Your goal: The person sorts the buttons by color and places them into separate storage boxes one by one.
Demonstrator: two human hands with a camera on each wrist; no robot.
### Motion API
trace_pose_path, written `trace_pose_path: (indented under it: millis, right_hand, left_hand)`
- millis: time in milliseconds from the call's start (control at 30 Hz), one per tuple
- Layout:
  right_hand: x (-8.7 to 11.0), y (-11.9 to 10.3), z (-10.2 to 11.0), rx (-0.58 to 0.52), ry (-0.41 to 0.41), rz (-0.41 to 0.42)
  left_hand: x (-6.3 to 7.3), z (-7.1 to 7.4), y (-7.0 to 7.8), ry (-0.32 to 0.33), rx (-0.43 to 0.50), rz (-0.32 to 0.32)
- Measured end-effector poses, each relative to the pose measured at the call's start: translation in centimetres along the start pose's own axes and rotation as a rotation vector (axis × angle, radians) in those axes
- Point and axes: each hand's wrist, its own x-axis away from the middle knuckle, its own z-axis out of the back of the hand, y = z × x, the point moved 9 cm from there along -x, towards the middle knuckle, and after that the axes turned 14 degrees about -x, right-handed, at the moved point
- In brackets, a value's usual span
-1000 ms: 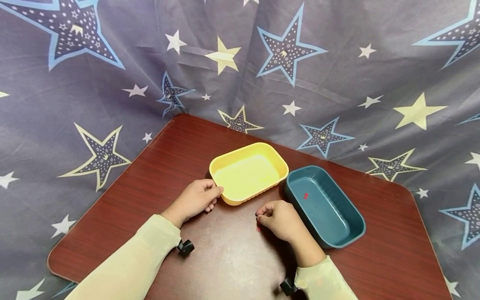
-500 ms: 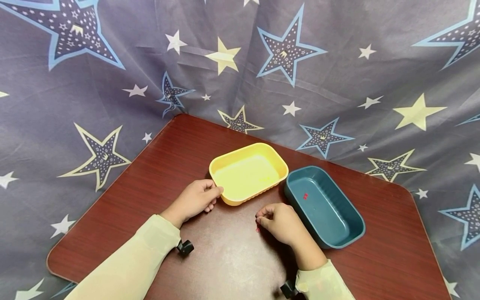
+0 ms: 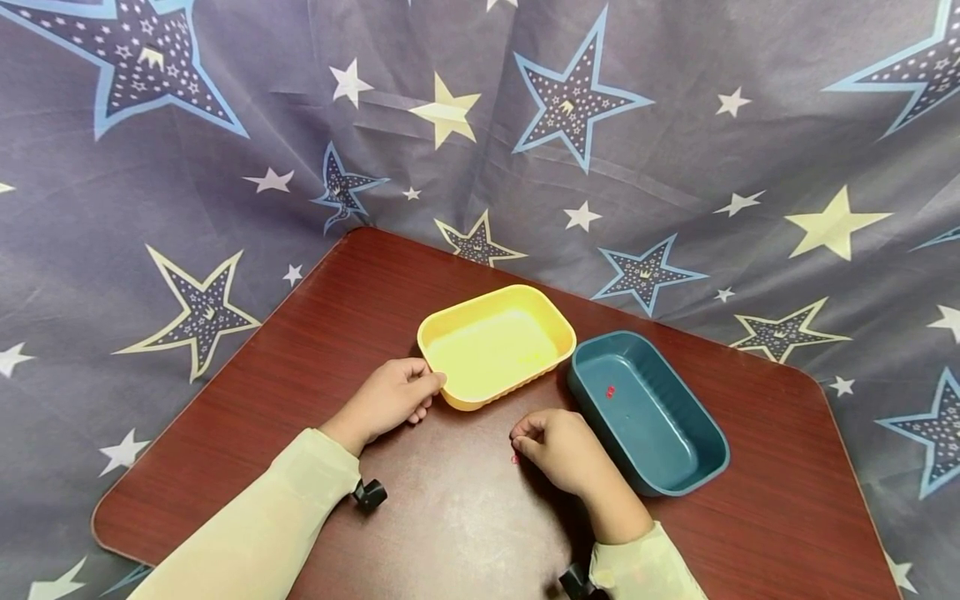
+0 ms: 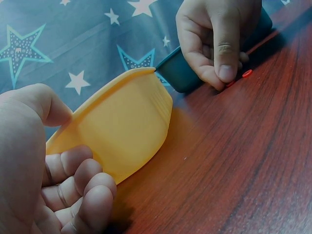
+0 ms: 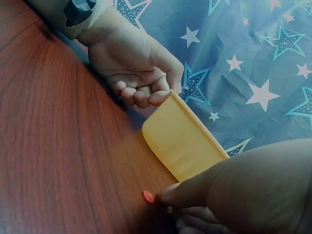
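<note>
My left hand (image 3: 390,393) grips the near left rim of the yellow plastic bin (image 3: 465,405), thumb over the edge and fingers curled outside. Low over the tabletop, my right hand (image 3: 561,450) pinches with thumb and forefinger at a small red button (image 4: 229,84), mostly covered by the fingertips. Just beside those fingertips a second red button (image 5: 147,196) lies on the wood. Two little red pieces (image 3: 611,392) rest inside the dark teal bin (image 3: 660,417), right of my right hand. Faint yellow-green bits (image 3: 532,358) show on the yellow bin's floor.
Both bins stand close together on a reddish-brown wooden table (image 3: 300,350) with rounded corners. A grey curtain with stars (image 3: 480,100) hangs right behind the table's far edges. Black camera mounts (image 3: 370,495) sit on both wrists.
My right hand has shifted slightly toward me, its fingertips staying at the red buttons on the table. The left hand and both bins have kept their places.
</note>
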Motion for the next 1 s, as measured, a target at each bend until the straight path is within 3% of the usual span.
trace_pose_path:
  millis: [300,1000]
  right_hand:
    - [0.18,-0.07,-0.01,-0.001,-0.023,0.011]
    - [0.41,-0.57,0.37,0.035,0.009,0.054]
  left_hand:
    - [-0.02,-0.07,0.04,-0.003,0.005,-0.001]
    - [-0.01,-0.04,0.08,0.005,-0.005,-0.004]
